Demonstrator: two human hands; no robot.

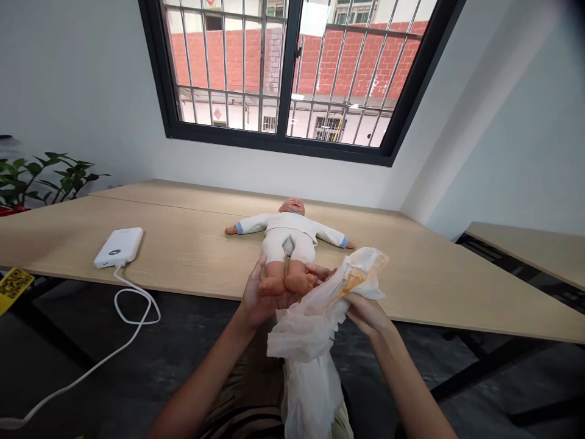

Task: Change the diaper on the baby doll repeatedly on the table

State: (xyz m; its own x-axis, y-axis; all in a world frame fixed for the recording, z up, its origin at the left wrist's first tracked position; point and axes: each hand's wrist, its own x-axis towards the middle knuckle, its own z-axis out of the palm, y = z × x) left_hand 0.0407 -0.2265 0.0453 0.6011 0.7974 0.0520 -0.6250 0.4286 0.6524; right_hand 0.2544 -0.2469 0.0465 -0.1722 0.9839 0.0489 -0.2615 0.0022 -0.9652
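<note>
A baby doll (290, 235) lies on its back on the table, head toward the window and arms spread. It wears a white top and white bottoms with blue cuffs at the wrists; its lower legs are bare. My left hand (256, 296) cups the doll's feet from the left and below, its fingers partly hidden under them. A sheer white tulle garment (315, 320) with an orange-brown patch is bunched in my right hand (365, 312) and hangs over my lap. Fingertips of that hand show beyond the cloth, beside the doll's right-hand foot in view.
On the left of the wooden table (192, 256) sits a white power bank (119, 245), its white cable (123, 347) trailing off the front edge. A potted plant (41, 177) stands at far left. Behind the table is a barred window (278, 137); another table (530, 250) is at right.
</note>
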